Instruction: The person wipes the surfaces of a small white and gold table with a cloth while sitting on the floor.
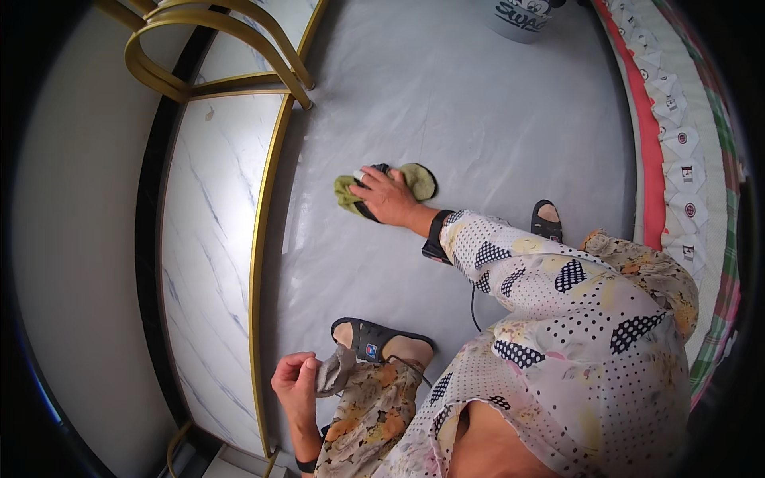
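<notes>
My right hand (388,197), with a ring on one finger, is over a green-and-black slipper (420,181) on the grey floor. Its fingers are curled onto the dark upper part. Bunched green fabric (345,191) shows at the far side of the fingers; whether it belongs to the slipper I cannot tell. Near my left knee, my left hand (294,373) pinches a crumpled grey cloth (336,371) between thumb and fingers. The cloth hangs in front of my sandalled left foot (382,343).
A white marble-patterned ledge (221,239) with gold trim runs along the left. Curved gold metal legs (239,24) stand at its top end. At the top is a grey bucket-like container (520,21). A bed-like edge with frilled fabric (681,155) lines the right. A thin black cable (474,308) hangs near me.
</notes>
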Tool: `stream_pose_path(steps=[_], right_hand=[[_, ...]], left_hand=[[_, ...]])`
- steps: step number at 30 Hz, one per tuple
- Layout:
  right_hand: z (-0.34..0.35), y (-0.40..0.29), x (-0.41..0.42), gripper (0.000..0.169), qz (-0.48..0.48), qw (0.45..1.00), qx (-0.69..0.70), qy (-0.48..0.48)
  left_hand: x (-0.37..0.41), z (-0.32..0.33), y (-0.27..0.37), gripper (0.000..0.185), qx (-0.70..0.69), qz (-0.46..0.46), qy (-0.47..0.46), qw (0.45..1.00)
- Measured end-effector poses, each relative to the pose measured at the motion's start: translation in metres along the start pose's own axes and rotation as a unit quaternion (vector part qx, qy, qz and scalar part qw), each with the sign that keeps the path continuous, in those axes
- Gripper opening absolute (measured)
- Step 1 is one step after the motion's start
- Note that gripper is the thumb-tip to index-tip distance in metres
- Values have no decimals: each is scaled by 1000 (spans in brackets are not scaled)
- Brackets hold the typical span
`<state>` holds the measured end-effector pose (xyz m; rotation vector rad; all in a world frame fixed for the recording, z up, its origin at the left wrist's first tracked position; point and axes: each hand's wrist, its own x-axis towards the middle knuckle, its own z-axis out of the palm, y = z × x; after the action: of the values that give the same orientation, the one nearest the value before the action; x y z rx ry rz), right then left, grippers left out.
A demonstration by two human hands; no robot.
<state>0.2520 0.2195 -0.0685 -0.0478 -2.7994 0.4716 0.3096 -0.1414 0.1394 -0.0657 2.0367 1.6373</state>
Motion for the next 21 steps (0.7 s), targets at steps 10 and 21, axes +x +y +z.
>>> stream_pose_path(steps=[10, 21], right_hand=[[-14, -34, -76, 29, 21, 886, 381, -263], [-157, 261, -123, 37, 386, 789, 356, 319]], left_hand=[[60, 10, 13, 9, 30, 53, -14, 998], [47, 3, 59, 21, 213, 1, 19, 977]])
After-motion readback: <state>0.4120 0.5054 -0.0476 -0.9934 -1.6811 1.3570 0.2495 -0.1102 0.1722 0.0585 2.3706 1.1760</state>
